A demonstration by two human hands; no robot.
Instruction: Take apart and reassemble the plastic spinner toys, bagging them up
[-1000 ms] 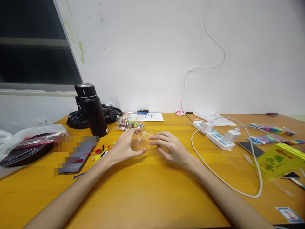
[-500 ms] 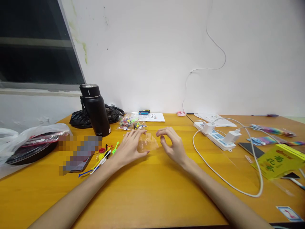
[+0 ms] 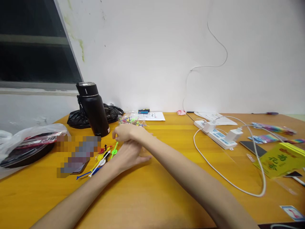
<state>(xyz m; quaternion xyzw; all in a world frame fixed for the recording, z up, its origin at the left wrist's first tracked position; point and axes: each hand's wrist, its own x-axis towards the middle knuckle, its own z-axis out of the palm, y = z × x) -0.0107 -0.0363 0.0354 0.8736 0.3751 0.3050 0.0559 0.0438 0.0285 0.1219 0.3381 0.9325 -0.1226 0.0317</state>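
At the left of the work area we note a matt-black cylindrical flask (image 3: 94, 111) standing on the yellow-brown wooden table (image 3: 152, 203). Nearer the front lies a flat dark phone (image 3: 81, 168), partly pixelated.

Just right of the phone we find the loose group of thin plastic arrows with round hubs (image 3: 102, 162), in blue, white, yellow, red, black and green, several overlapping. We judge them light, fairly stiff and smooth enough to skid; the slender shafts could bend or snap. We would take hold at the round hub, lifting singly.

Beyond the green arrow, the right hand (image 3: 123, 132) reaches across the left, its fingers curled. We see nothing between them, but the fingertips are partly turned away, so we cannot tell whether they pinch anything. The left hand (image 3: 131, 153) sits below that wrist, thumb spread wide; its fingers are covered, and we cannot tell what they hold.

Behind both hands lies a clear plastic bag of small multicoloured pieces (image 3: 132, 120). We expect soft, slippery film, best gripped by a gathered edge.
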